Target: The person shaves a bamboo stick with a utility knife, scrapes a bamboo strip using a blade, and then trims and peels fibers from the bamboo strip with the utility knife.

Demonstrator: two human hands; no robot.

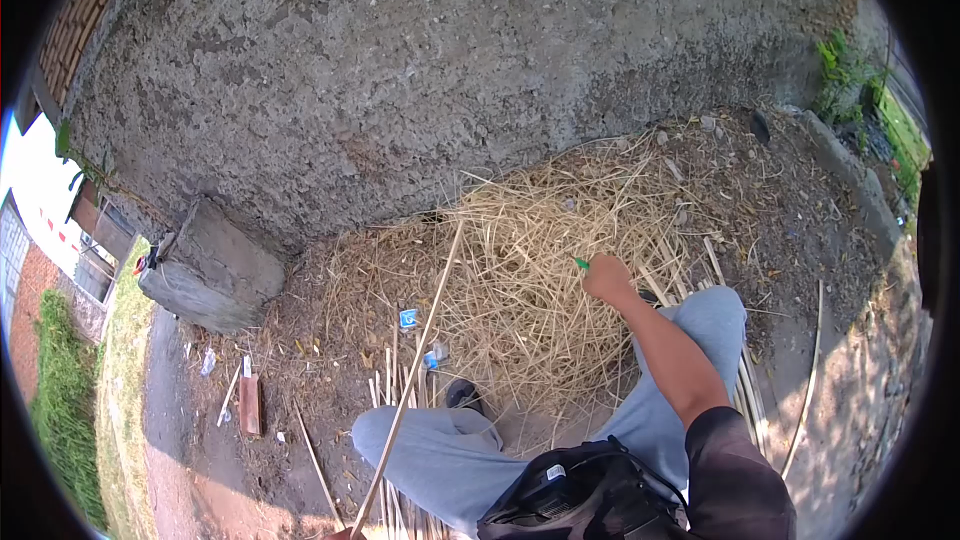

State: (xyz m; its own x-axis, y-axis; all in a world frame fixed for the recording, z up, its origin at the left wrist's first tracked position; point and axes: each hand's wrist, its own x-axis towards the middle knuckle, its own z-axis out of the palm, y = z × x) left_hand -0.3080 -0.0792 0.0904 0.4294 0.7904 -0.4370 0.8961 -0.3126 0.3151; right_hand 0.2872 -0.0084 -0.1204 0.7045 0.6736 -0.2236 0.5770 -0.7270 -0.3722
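My right hand (606, 279) is closed round a small green-tipped tool (582, 263), most of it hidden in the fist, over the pile of pale shavings (540, 290). At the bottom edge, a small part of my left hand (345, 535) shows at the lower end of a long thin strip (420, 350). The strip slants up across my left knee to the edge of the pile. How the fingers of that hand sit on it is cut off by the frame.
A rough wall (400, 70) rises behind the pile. At the left stand a concrete block (215, 270) and a reddish brick-like piece (250, 405). More strips (400, 390) lie by my left leg and others (750, 400) by my right. A blue packet (407, 318) is on the ground.
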